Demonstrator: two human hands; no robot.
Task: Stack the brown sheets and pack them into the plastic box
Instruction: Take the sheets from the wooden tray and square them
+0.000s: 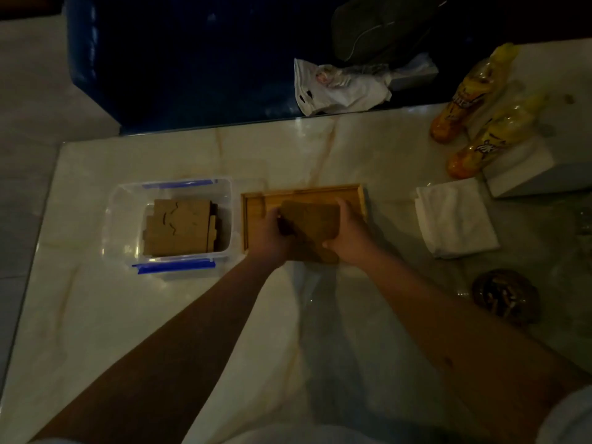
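**Both hands on a stack of brown sheets, box waiting off to the left**

Pretty dim shot, but here goes. Furthest left of the grip sits the clear plastic box (169, 219), lid off, blue clips on its near and far rims, with some brown cut-out sheets (181, 227) already lying flat inside. Just right of it, almost touching, is a wooden tray (253, 203). The left hand (270, 237) is clamped on the left edge of a small stack of brown sheets (310, 221) and the right hand (347, 232) squeezes the right edge, so the stack's pinched between both, over the tray's near half. Can't tell if it's lifted or resting. Right of the hands: folded white cloth (455, 217), and beyond that two yellow-orange bottles (477, 123). All on a pale marble table (96, 315).
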